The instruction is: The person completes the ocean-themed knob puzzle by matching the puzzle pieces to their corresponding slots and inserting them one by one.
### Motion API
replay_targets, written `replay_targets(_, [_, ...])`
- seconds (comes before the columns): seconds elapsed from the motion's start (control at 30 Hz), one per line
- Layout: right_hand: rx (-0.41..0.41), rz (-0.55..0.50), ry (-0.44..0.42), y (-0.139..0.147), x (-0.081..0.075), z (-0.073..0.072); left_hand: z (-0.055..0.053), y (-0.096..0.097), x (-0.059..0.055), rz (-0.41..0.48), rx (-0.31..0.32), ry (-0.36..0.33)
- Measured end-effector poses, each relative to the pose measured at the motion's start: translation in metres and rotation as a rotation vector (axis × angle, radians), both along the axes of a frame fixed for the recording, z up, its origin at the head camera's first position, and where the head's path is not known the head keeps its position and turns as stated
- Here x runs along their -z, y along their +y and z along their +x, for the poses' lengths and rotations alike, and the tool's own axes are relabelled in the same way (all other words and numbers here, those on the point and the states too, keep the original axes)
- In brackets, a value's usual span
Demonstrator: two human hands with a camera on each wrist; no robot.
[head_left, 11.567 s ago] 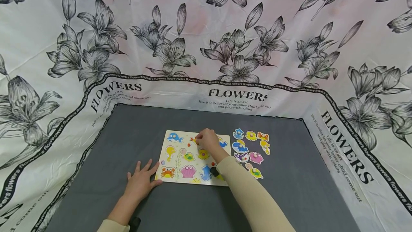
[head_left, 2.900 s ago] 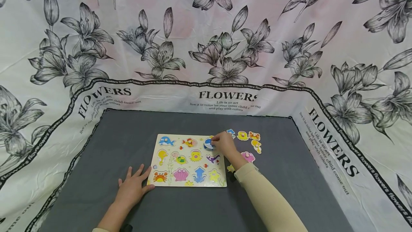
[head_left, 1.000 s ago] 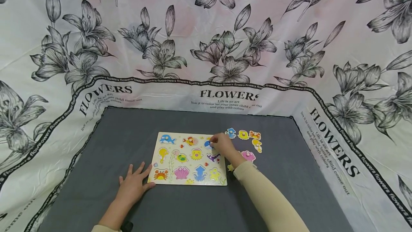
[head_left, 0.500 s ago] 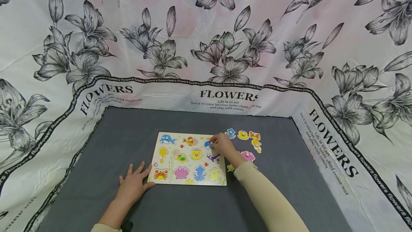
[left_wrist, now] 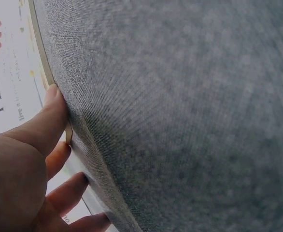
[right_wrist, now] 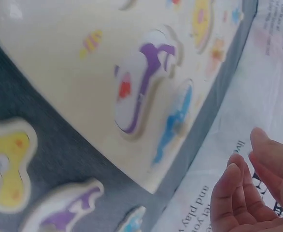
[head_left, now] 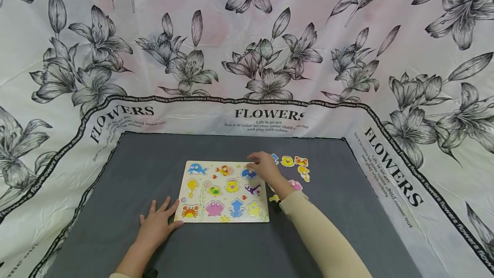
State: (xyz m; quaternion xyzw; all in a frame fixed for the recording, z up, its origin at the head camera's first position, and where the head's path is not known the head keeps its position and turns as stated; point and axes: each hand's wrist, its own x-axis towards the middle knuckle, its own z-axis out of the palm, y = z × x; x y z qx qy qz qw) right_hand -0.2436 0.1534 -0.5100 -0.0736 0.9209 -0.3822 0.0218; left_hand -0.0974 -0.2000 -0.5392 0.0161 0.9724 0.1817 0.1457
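A pale wooden puzzle board (head_left: 220,218) printed with colourful sea animals lies on the grey cloth. At its upper right corner sits a blue whale puzzle piece (head_left: 248,174), tilted in the right wrist view. Just above that piece is my right hand (head_left: 266,170); in the right wrist view the fingers (right_wrist: 226,186) bend loosely, apart from the thumb, with nothing between them. My left hand (head_left: 155,225) is spread flat at the board's lower left corner. The left wrist view shows the thumb (left_wrist: 49,113) touching the board's edge.
Right of the board lie loose pieces: a crab (head_left: 301,161), a yellow one (head_left: 287,161), another yellow one (head_left: 303,173), a pink one (head_left: 296,185) and a yellow star (head_left: 274,198). My right forearm partly covers this group. Flower-printed fabric (head_left: 270,121) borders the cloth.
Earlier the right hand was at the orange fish; later it pinched the blue whale piece at the upper right corner. Now it has let go and risen slightly. The left hand has stayed put.
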Motion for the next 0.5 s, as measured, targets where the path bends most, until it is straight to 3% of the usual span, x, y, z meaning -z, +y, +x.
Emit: replay_targets(0.5, [0.077,0.024,0.064,0.026,-0.016,0.001,0.000,0.001,-0.002,0.000,0.001,-0.023])
